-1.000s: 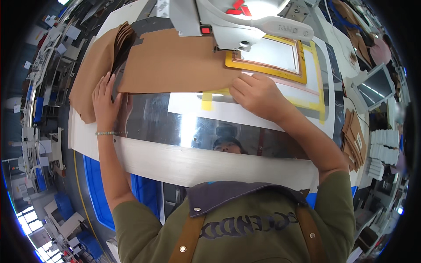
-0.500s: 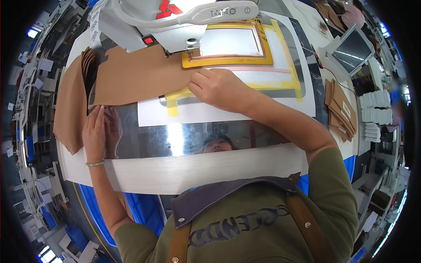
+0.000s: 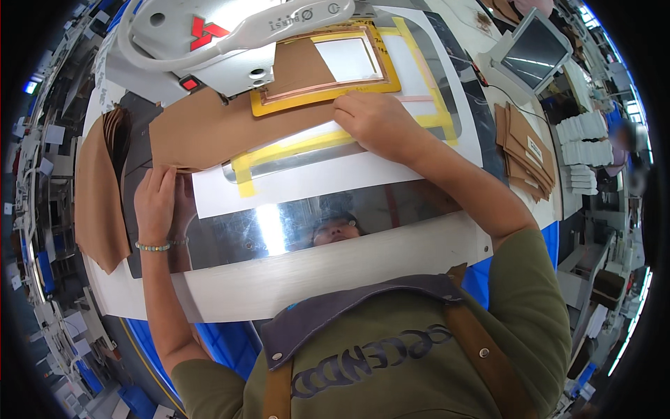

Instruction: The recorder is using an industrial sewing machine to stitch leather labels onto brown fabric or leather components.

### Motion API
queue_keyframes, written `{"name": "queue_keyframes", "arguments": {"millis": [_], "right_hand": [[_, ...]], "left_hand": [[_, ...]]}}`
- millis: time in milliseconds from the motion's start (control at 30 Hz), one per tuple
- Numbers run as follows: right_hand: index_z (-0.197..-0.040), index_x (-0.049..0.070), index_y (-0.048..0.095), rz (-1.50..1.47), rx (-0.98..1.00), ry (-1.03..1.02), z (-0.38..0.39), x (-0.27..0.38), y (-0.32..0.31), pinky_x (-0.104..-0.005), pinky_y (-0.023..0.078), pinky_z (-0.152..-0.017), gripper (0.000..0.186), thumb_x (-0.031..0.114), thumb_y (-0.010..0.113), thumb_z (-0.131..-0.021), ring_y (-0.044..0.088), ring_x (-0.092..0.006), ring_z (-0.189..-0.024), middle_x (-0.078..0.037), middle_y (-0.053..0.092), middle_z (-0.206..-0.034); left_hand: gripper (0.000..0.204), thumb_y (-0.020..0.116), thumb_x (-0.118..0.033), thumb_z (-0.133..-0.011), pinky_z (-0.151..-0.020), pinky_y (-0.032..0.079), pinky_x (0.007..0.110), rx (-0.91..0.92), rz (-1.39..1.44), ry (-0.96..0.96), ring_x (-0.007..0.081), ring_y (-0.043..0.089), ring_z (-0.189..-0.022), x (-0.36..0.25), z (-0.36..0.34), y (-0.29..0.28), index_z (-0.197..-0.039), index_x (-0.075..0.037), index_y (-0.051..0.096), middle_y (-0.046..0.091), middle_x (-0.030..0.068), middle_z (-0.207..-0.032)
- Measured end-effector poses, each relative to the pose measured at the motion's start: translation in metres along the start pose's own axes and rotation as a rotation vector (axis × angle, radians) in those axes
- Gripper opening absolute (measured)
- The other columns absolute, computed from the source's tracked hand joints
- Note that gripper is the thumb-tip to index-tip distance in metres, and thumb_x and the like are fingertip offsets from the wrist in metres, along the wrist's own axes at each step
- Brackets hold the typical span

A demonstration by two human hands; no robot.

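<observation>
A flat brown fabric panel [image 3: 209,129] lies across the work plate, with its right part under the yellow rectangular clamp frame [image 3: 392,66]. Brown cloth shows through the left part of the frame's window. My left hand [image 3: 156,199] pinches the panel's lower left corner, fingers closed. At the panel's right end, just below the frame, my right hand [image 3: 380,126] has its fingers curled and pressed together on the cloth's edge. Under the panel is a white sheet [image 3: 216,199] with yellow tape strips [image 3: 244,174] around a cut-out.
The white sewing machine head [image 3: 202,35] overhangs the far side. A folded stack of brown panels [image 3: 101,202] stands at left. More brown pieces [image 3: 523,150] lie at right, near a screen [image 3: 536,52]. A shiny metal plate [image 3: 328,223] borders the white table edge [image 3: 314,265].
The panel has slid right and under the yellow frame, and now covers part of its window. Both hands moved with it, still gripping. My view has shifted and turned slightly.
</observation>
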State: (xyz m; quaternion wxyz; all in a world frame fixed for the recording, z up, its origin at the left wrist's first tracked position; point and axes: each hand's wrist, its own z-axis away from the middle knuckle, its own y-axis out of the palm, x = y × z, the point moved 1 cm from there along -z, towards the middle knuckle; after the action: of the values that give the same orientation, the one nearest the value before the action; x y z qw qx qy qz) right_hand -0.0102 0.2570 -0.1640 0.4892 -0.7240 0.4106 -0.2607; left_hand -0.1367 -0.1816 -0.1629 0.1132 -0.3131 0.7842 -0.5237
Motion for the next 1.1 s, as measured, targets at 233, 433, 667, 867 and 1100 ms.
{"name": "queue_keyframes", "arguments": {"millis": [233, 433, 667, 867, 1100], "right_hand": [[-0.101, 0.0, 0.072, 0.009, -0.018, 0.083, 0.026, -0.016, -0.011, -0.0384, 0.062, -0.083, 0.016, 0.002, 0.07, -0.085, 0.075, -0.0295, -0.098, -0.012, 0.075, -0.106], [-0.1, 0.0, 0.072, 0.037, -0.037, 0.054, 0.025, -0.017, -0.008, -0.038, 0.062, -0.083, 0.015, 0.003, 0.071, -0.085, 0.075, -0.0286, -0.099, -0.012, 0.075, -0.107], [-0.1, -0.001, 0.071, 0.086, 0.007, 0.016, 0.031, -0.019, -0.016, -0.037, 0.062, -0.083, 0.017, 0.002, 0.071, -0.084, 0.075, -0.0281, -0.098, -0.011, 0.074, -0.104], [-0.103, -0.002, 0.073, 0.204, 0.105, 0.145, 0.064, -0.042, -0.031, -0.036, 0.062, -0.083, 0.02, 0.001, 0.072, -0.083, 0.074, -0.0271, -0.1, -0.011, 0.074, -0.106], [-0.108, -0.005, 0.074, 0.29, 0.01, 0.249, 0.091, -0.081, -0.035, -0.0358, 0.063, -0.087, 0.023, 0.003, 0.072, -0.086, 0.074, -0.0276, -0.106, -0.012, 0.074, -0.113]], "left_hand": [[0.053, 0.077, -0.001, -0.085, -0.081, 0.057, 0.038, -0.065, -0.078, 0.122, 0.0258, 0.065, -0.093, -0.044, -0.043, -0.017, -0.138, -0.004, 0.069, 0.071, 0.0067, -0.122], [0.039, 0.076, 0.002, -0.078, -0.078, 0.057, 0.036, 0.081, -0.049, 0.147, 0.0245, 0.065, -0.089, -0.039, -0.02, -0.015, -0.116, -0.001, 0.073, 0.072, 0.0078, -0.11], [0.036, 0.074, 0.002, -0.081, -0.077, 0.056, 0.036, 0.038, -0.093, 0.14, 0.0241, 0.066, -0.089, -0.034, -0.012, -0.003, -0.117, 0.001, 0.075, 0.072, 0.0082, -0.106], [0.033, 0.072, -0.004, -0.084, -0.077, 0.055, 0.035, -0.039, -0.144, 0.21, 0.0239, 0.066, -0.091, -0.051, -0.069, 0.029, -0.117, 0.0, 0.075, 0.073, 0.0077, -0.106], [0.031, 0.07, -0.005, -0.086, -0.082, 0.056, 0.037, -0.07, -0.114, 0.271, 0.0252, 0.068, -0.098, -0.072, -0.116, 0.052, -0.116, 0.0, 0.074, 0.073, 0.0079, -0.107]]}}
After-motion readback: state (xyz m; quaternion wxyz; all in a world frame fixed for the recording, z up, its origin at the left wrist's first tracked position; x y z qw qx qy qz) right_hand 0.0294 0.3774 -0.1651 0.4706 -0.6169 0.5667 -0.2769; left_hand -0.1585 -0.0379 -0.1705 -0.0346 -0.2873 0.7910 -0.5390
